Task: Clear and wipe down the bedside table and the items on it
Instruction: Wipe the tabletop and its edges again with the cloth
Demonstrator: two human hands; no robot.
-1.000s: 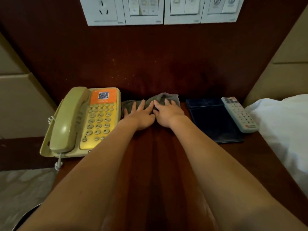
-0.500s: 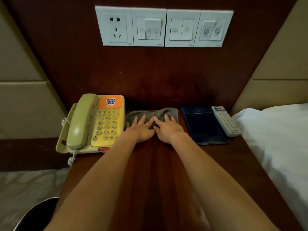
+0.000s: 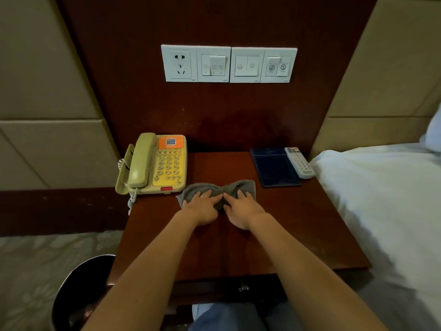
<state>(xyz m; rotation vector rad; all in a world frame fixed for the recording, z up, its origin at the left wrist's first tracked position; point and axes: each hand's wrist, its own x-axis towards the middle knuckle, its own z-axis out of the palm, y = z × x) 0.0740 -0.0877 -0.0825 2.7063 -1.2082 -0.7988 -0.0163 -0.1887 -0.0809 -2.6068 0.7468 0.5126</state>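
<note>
Grey cloth (image 3: 216,191), one, lies under two hands; left (image 3: 202,209) and right (image 3: 241,210) fingers spread flat.

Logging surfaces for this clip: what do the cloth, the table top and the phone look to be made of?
Cloth: grey terry-like fabric, matte, nubby pile, bunched under both hands.
Table top: dark reddish wood or wood veneer, smooth with a slight sheen; which one is unclear.
Phone: beige moulded plastic, glossy highlight on the handset.

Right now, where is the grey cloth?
In the head view, the grey cloth lies mid-table under both hands, just right of the telephone and left of the dark folder.
</note>
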